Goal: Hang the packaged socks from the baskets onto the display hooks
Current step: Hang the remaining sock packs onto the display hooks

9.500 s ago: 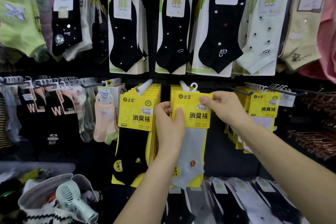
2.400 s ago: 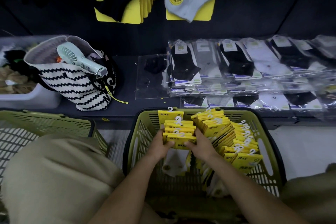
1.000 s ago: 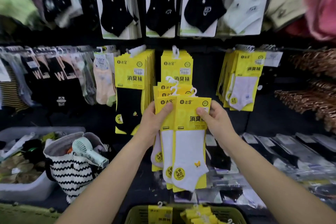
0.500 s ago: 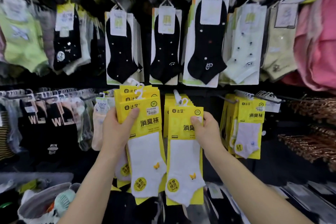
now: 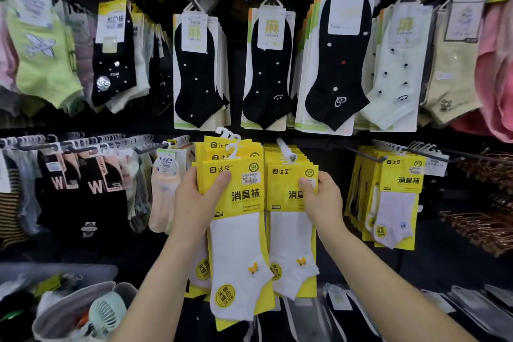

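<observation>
The right grip (image 5: 322,200) has raised its yellow-carded white sock pack (image 5: 291,233) to the white display hook (image 5: 286,148), pinching the card's edge. The left grip (image 5: 200,203) clasps the spare yellow-carded bundle (image 5: 236,244), just left. Light, floppy socks; I'd hold the stiff card.

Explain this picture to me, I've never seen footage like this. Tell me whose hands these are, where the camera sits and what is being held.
There is no machine: a person works bare-handed, and the one camera sits on their head, looking forward and down at the hands. The left hand grips a bundle of yellow sock packs. The right hand pinches a single pack at the white display peg; whether it is hooked on is not visible. Black socks hang above.
</observation>
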